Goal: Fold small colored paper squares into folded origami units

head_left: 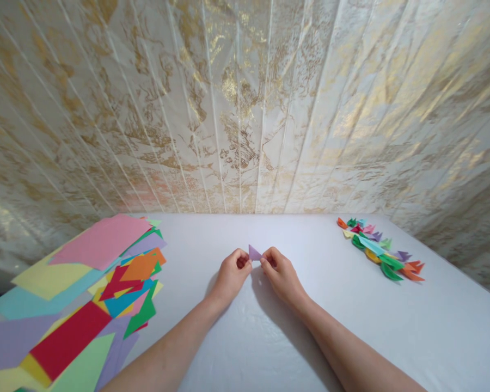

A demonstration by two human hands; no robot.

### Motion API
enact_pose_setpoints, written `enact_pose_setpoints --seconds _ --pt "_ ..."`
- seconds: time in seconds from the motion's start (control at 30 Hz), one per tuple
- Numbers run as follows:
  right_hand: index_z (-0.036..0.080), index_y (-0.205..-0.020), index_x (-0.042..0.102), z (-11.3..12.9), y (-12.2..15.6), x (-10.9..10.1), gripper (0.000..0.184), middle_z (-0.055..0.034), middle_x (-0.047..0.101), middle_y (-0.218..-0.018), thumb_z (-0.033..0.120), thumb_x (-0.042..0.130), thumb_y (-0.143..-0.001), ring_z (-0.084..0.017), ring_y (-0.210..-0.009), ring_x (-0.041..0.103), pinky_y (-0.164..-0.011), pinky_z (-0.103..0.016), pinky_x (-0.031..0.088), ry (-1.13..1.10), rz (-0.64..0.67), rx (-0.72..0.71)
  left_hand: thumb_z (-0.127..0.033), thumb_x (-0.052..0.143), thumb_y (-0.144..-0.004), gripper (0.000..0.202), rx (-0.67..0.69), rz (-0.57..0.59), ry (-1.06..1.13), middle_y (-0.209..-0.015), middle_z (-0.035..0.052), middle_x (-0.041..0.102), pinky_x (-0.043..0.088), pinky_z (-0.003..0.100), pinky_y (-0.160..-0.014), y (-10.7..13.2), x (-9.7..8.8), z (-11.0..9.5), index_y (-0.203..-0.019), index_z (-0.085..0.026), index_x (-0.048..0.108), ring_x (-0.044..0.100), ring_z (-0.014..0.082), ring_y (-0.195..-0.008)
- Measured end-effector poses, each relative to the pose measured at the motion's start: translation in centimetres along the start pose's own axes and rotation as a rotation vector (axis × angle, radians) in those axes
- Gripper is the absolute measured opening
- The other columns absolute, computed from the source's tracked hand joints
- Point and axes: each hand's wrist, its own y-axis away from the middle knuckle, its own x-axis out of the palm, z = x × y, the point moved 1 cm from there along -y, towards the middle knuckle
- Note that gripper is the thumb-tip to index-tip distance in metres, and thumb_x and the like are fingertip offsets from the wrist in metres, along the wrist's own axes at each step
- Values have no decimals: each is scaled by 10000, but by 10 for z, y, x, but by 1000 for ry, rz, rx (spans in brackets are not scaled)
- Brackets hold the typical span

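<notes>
A small purple folded paper triangle (254, 252) is held up between both hands near the middle of the white table (269, 337). My left hand (232, 272) pinches its left corner with curled fingers. My right hand (281, 272) pinches its right corner in the same way. Both forearms reach in from the bottom of the view.
A loose heap of coloured paper sheets and cut pieces (77, 294) covers the table's left side. A row of small folded paper pieces in mixed colours (379, 250) lies at the far right. A gold-patterned white wall (245, 109) rises directly behind the table.
</notes>
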Motion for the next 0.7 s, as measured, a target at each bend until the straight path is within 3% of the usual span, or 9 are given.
enact_pose_setpoints --seconds 0.23,0.43,0.7 --pt "215 -741 489 -12 -6 -3 173 32 524 -601 360 466 -833 -153 -567 502 -571 -271 370 -67 -61 51 -283 571 -754 100 -68 -28 91 -610 -43 532 403 204 -514 -5 -6 6 -763 -184 561 514 112 -559" --pt "214 -750 487 -12 -3 1 168 34 524 -621 348 473 -851 -149 -581 514 -577 -266 379 -84 11 40 -273 602 -751 134 3 41 55 -798 10 640 469 256 -682 -2 -4 -1 -845 -178 609 588 147 -731" --pt "202 -766 510 -14 -2 5 159 26 536 -659 331 491 -856 -141 -591 520 -584 -261 402 -132 40 25 -287 570 -773 127 6 65 3 -626 -48 521 412 245 -635 -1 -4 -1 -702 -198 514 494 128 -619"
